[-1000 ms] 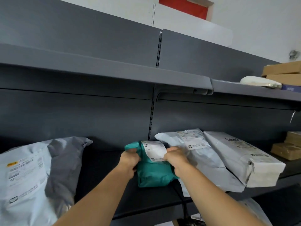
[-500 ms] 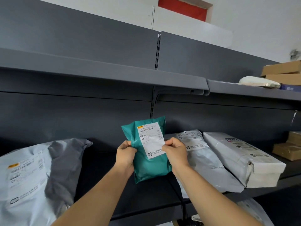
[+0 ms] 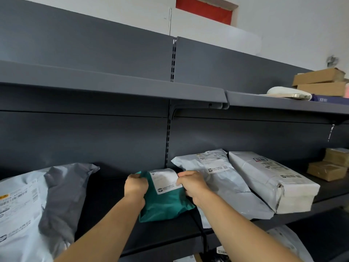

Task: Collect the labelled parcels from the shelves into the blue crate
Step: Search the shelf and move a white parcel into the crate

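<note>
Both my hands gripped the teal bag point(image 3: 166, 207) on the shelf point(image 3: 117, 229): left hand point(image 3: 136, 186) bunched its top corner, right hand point(image 3: 192, 184) pinched its right edge. Its white label point(image 3: 166, 179) curled over, print too small to read. Crinkled grey mailers point(image 3: 226, 184) lay just right, soft plastic.

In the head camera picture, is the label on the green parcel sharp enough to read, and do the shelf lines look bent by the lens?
Head view: the white label on the teal parcel, held by the left hand and right hand, shows a logo and soft lines of print, too blurred to read; the upper shelf edge bows from the wide-angle lens; light is even, no glare.
</note>
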{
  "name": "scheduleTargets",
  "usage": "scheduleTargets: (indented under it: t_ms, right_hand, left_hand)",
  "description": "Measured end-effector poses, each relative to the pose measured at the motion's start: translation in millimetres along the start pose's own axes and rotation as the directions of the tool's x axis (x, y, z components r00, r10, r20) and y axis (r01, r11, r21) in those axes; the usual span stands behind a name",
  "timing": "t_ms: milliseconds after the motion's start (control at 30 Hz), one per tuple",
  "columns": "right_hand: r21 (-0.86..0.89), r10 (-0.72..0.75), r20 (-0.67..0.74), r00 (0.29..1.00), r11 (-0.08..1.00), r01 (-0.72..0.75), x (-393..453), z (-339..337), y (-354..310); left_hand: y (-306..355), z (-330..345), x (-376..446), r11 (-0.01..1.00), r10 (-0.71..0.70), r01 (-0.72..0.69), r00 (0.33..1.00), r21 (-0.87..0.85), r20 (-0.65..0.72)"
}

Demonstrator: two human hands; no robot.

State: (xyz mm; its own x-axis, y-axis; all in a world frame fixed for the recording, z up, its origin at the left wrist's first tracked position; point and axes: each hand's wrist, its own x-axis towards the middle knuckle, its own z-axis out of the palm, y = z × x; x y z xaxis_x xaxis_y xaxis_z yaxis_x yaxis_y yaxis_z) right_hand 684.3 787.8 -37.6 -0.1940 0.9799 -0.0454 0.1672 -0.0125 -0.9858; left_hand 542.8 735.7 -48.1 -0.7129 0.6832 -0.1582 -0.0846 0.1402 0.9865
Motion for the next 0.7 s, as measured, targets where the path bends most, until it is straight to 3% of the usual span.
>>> scheduleTargets:
  t_ms: [100,167,300,367,533,700]
  right_hand:
    - [-0.001,-0.058,-0.012,0.998,0.998,0.058,6,-6,-1]
    - [-0.017,-0.133,-0.064,0.989,0.991,0.132,11,-17,-8]
    - [-0.099,-0.272,-0.201,0.941,0.961,0.257,23,-55,-28]
    - [-0.147,-0.283,-0.258,0.924,0.957,0.251,29,-81,-32]
    - [-0.282,-0.136,-0.265,0.954,0.958,0.058,49,-133,-13]
    - [-0.327,-0.063,-0.212,0.975,0.945,-0.01,56,-150,11]
  left_hand:
    - [8,5,-16,0.938,0.102,-0.063,0.99,0.34,-0.1]
    - [19,15,-29,0.887,0.231,-0.169,0.968,0.429,-0.096]
    - [37,52,-46,0.842,0.445,-0.429,0.895,0.328,0.03]
    - [42,73,-53,0.841,0.459,-0.477,0.879,0.255,0.133]
    - [33,123,-61,0.948,0.2,-0.266,0.925,0.176,0.322]
    - [13,147,-56,0.989,0.051,-0.091,0.951,0.118,0.305]
